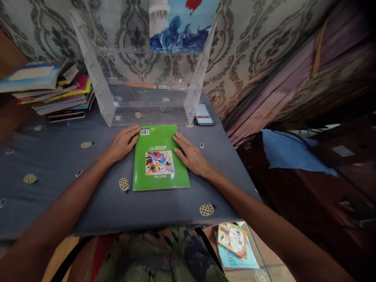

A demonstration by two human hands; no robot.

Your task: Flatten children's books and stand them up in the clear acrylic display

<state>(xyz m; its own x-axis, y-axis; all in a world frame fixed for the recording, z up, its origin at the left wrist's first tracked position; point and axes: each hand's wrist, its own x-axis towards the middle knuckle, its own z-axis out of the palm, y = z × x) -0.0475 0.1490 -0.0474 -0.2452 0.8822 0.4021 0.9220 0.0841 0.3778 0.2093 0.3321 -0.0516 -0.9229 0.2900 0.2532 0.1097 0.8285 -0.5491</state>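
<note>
A green book (161,137) lies flat on the cloth-covered table, its cover upside down to me, with a barcode at the far left corner and a colourful picture in the middle. My left hand (125,143) rests at the book's far left edge, fingertips touching it near the barcode. Across the right edge lies my right hand (190,154), its fingers stretched out on the cover and the thumb a little apart. Both hands are open, and neither wraps round the book.
Behind the book stands a clear plastic rack (149,113) against the patterned wall. A stack of books (63,96) sits at the back left. Beside the rack's right foot is a small blurred object (204,115). More books (237,248) lie below the table's front edge.
</note>
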